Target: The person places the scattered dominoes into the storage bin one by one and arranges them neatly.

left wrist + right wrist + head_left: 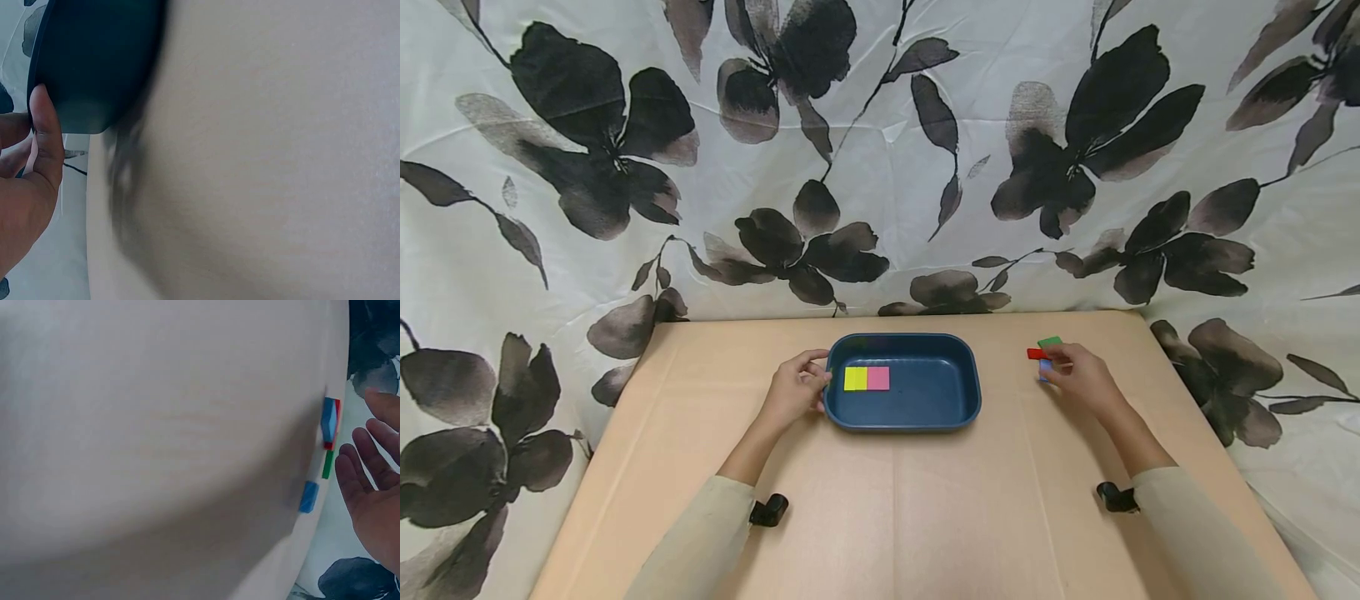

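Observation:
A dark blue tray (925, 408) stands near the table's far edge. Inside it, toward the left, a yellow square (855, 378) and a pink square (877, 378) lie side by side. My left hand (793, 385) grips the tray's left end, its thumb (47, 119) against the outer wall near the rim. Over to the right, my right hand (1078, 379) hovers at a small group of flat pieces: red (1036, 354), green (1049, 342) and blue (1044, 372). The right wrist view has this hand (378, 481) with fingers loosely extended, holding nothing, beside two blue pieces (308, 497), a green one and a red one.
The pale wooden-toned table (895, 508) runs toward me. Behind it and along its sides hangs a white cloth (880, 167) with dark flowers. A small black device (769, 510) is on the left wrist and another black device (1117, 497) on the right.

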